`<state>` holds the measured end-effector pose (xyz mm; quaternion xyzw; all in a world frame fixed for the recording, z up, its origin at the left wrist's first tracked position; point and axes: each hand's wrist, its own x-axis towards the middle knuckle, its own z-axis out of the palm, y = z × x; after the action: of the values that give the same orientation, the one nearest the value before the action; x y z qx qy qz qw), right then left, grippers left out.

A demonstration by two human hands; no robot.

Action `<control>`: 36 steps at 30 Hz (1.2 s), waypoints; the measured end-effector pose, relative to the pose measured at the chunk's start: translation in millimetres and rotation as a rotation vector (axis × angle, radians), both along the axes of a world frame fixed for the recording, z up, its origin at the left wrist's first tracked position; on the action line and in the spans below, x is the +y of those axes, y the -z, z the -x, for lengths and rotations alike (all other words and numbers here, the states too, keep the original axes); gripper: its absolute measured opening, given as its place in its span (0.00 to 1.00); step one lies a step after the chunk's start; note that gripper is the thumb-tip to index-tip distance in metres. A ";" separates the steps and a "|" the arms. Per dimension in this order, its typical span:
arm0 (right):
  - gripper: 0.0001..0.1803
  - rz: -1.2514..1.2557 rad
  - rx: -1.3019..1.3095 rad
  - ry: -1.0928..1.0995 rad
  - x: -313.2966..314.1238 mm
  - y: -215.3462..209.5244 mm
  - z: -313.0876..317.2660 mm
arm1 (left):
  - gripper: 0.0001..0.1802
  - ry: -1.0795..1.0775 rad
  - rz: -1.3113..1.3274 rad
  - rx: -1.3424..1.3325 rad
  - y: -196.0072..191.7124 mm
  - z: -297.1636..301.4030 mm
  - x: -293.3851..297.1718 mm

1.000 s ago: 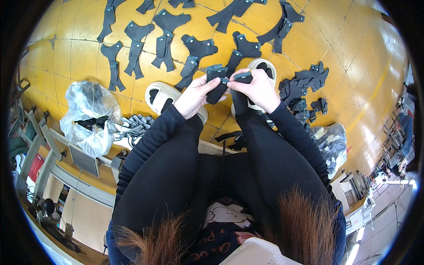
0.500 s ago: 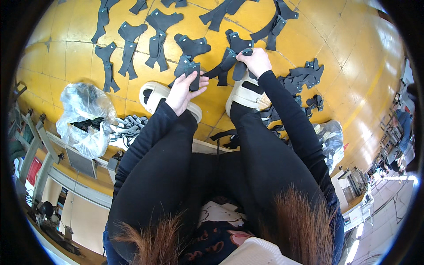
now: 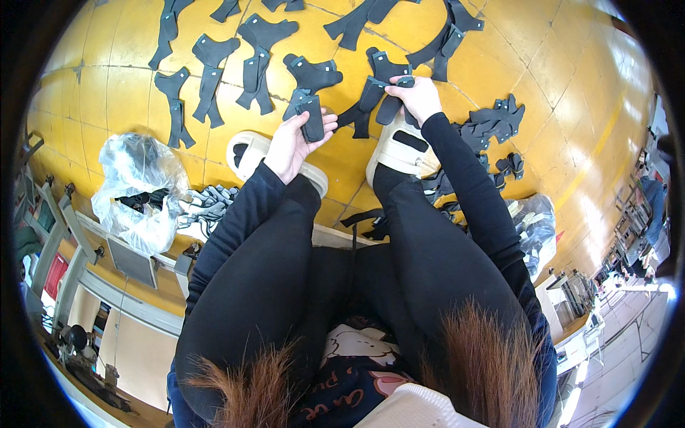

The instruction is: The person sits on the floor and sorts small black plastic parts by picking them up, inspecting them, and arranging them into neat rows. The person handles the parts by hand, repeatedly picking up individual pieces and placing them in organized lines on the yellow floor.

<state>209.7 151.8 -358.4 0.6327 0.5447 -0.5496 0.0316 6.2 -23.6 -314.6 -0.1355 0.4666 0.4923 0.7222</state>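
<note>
My left hand (image 3: 292, 146) lies half turned up in front of my left shoe, thumb over a small dark grey sock (image 3: 312, 125) that rests against its fingers. Over my right shoe, my right hand (image 3: 419, 98) pinches the top end of another dark sock (image 3: 389, 110), which hangs down from the fingers. Just beyond my hands lie bunches of similar dark socks: one bunch (image 3: 314, 73) past the left hand, and another (image 3: 371, 93) beside the right hand. Small pale marks show near their ends.
More dark sock bunches (image 3: 260, 34) lie in rows on the yellow tiled floor (image 3: 564, 85). A larger heap (image 3: 492, 123) is at the right. Clear plastic bags (image 3: 135, 178) stand at both sides, with striped pieces (image 3: 207, 207) by the left one. My cream shoes (image 3: 399, 153) flank the middle.
The sock in my left hand has turned to show a broader face, and the hand has shifted slightly. My right hand stays nearly in place, still pinching its sock.
</note>
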 end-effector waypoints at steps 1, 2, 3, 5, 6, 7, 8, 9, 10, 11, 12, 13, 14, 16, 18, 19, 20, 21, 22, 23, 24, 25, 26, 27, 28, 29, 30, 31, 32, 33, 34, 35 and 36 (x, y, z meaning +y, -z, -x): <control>0.13 -0.009 0.010 -0.003 -0.7 -1.5 -0.1 | 0.22 0.002 0.001 0.003 -0.4 0.2 0.3; 0.14 -0.018 0.021 -0.007 -2.0 -3.9 -1.4 | 0.22 0.005 -0.011 0.004 -1.0 -0.4 0.4; 0.15 -0.028 0.032 -0.009 -3.3 -6.2 -2.6 | 0.22 0.007 -0.024 0.005 -2.6 -1.5 1.1; 0.16 -0.088 0.152 0.019 -9.6 -4.7 -10.1 | 0.22 0.028 -0.053 0.003 -5.6 -3.7 3.2; 0.16 -0.116 0.215 0.032 -12.9 -4.8 -13.5 | 0.22 0.043 -0.068 0.001 -8.7 -4.2 5.1; 0.14 -0.095 0.261 0.047 -16.3 -15.0 -11.7 | 0.22 0.057 -0.079 0.000 -10.9 -4.4 6.0; 0.13 0.001 0.299 0.106 -19.4 -26.9 -11.9 | 0.22 0.058 -0.097 -0.008 -12.7 -4.9 7.0; 0.11 0.097 0.335 0.163 -20.4 -47.7 -5.6 | 0.22 0.074 -0.117 0.010 -15.3 -5.1 6.9; 0.12 0.102 0.352 0.123 -22.2 -58.1 -3.7 | 0.21 0.094 -0.141 0.024 -17.1 -6.5 7.8; 0.13 0.107 0.369 0.082 -24.3 -65.8 -1.6 | 0.21 0.114 -0.164 0.038 -18.8 -7.5 8.1; 0.14 0.108 0.382 0.041 -26.1 -74.9 0.6 | 0.21 0.128 -0.176 0.039 -20.0 -8.9 9.1; 0.14 0.154 0.437 0.090 -29.5 -86.3 8.6 | 0.20 0.165 -0.194 0.045 -21.3 -9.0 8.5; 0.14 0.128 0.458 0.059 -31.6 -94.8 14.9 | 0.20 0.202 -0.211 0.052 -22.4 -9.2 7.4; 0.16 0.136 0.503 0.026 -31.9 -102.9 25.0 | 0.19 0.278 -0.195 0.096 -23.1 -13.0 7.3; 0.19 0.132 0.492 0.011 -37.1 -95.9 31.3 | 0.19 0.312 -0.197 0.077 -23.2 -15.2 5.4; 0.20 0.096 0.492 -0.017 -37.9 -94.1 33.7 | 0.19 0.293 -0.211 0.056 -22.1 -16.5 4.8; 0.21 0.130 0.513 -0.032 -38.4 -89.2 33.6 | 0.19 0.259 -0.220 -0.005 -21.0 -14.9 3.6; 0.22 0.151 0.538 -0.006 -39.7 -89.0 33.9 | 0.19 0.226 -0.232 -0.069 -23.3 -12.2 6.3; 0.22 0.147 0.538 -0.014 -40.1 -89.5 33.6 | 0.19 0.194 -0.243 -0.134 -25.6 -10.5 8.9; 0.22 0.143 0.538 -0.021 -40.6 -91.0 33.4 | 0.19 0.172 -0.225 -0.149 -28.7 -10.7 11.3; 0.22 0.221 0.558 0.013 -41.4 -95.6 33.9 | 0.19 0.148 -0.204 -0.162 -33.4 -11.9 11.8; 0.22 0.223 0.584 0.007 -44.3 -91.9 32.9 | 0.20 0.124 -0.183 -0.175 -36.8 -13.0 12.3; 0.22 0.225 0.570 -0.012 -46.0 -92.2 34.0 | 0.19 0.201 -0.222 -0.072 -33.5 -15.4 9.6; 0.22 0.226 0.552 -0.030 -47.8 -92.8 34.9 | 0.18 0.280 -0.237 0.020 -31.6 -17.1 9.1; 0.20 0.211 0.568 -0.048 -51.0 -86.7 33.7 | 0.17 0.265 -0.226 0.024 -28.9 -17.9 9.1; 0.19 0.166 0.565 -0.042 -55.0 -81.1 32.8 | 0.16 0.249 -0.214 0.028 -26.4 -18.2 9.0; 0.19 0.122 0.564 -0.039 -57.1 -79.6 36.0 | 0.16 0.228 -0.197 0.035 -23.8 -17.1 8.3; 0.18 0.079 0.563 -0.036 -57.3 -79.0 36.9 | 0.15 0.206 -0.181 0.042 -21.5 -15.9 7.4; 0.19 0.236 0.654 0.121 -56.9 -80.4 34.2 | 0.15 0.184 -0.165 0.049 -19.0 -15.9 7.1; 0.19 0.276 0.716 0.191 -56.7 -82.0 35.5 | 0.15 0.133 -0.146 0.041 -15.6 -15.1 5.1; 0.20 0.317 0.778 0.261 -55.4 -83.9 35.9 | 0.15 0.081 -0.128 0.032 -12.1 -14.5 3.3; 0.20 0.359 0.839 0.329 -54.2 -86.3 36.2 | 0.15 0.028 -0.111 0.024 -9.0 -13.3 1.2; 0.23 0.434 0.912 0.340 -53.3 -88.5 35.5 | 0.16 0.055 -0.112 0.070 -11.4 -13.9 3.1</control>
<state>174.2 98.5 -269.9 0.3878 0.2667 -0.8662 -0.1680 20.1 -20.5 -303.1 -0.0645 0.4669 0.5019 0.7252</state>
